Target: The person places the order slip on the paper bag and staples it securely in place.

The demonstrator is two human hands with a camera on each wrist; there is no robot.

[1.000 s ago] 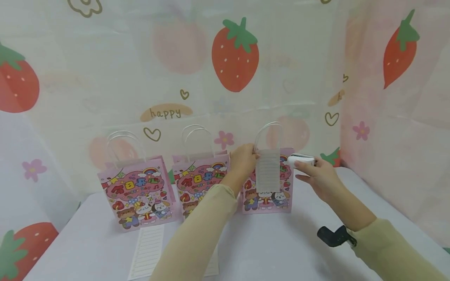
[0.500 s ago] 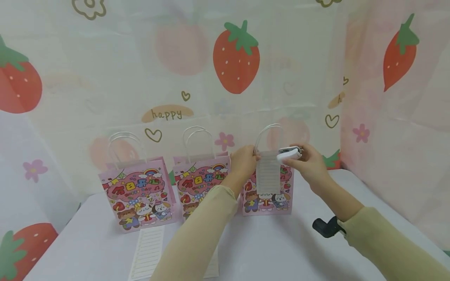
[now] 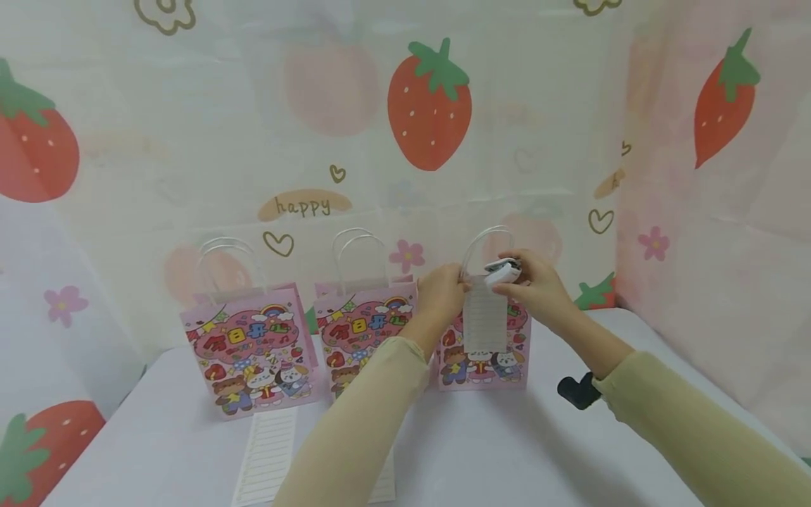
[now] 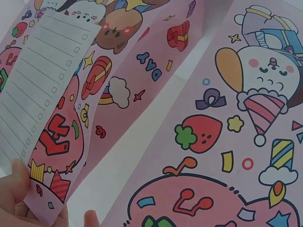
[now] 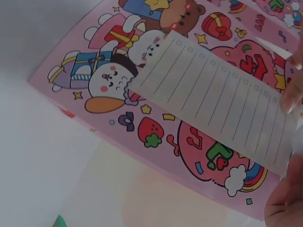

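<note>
My left hand (image 3: 441,292) pinches a lined checklist sheet (image 3: 485,325) against the top edge of the rightmost pink paper gift bag (image 3: 483,379). In the left wrist view its thumb (image 4: 15,184) lies on the paper, with fingers behind the bag panel. The sheet hangs down the bag's printed front. My right hand (image 3: 538,285) grips a small white stapler (image 3: 505,274), its jaws apart, at the sheet's upper end. At the right wrist view's edge, my right hand (image 5: 285,203) is partly cut off, near the sheet's top.
Two matching gift bags stand to the left, one at the far left (image 3: 253,352) and one in the middle (image 3: 361,317), handles up. A lined sheet (image 3: 266,451) lies before the left bag; another (image 3: 384,482) is partly behind my left sleeve. A strawberry-print backdrop (image 3: 431,211) rises behind.
My right hand has brought the stapler leftward and slightly up, from beside the bag to the sheet's top edge. The left hand has held its place on sheet and bag.
</note>
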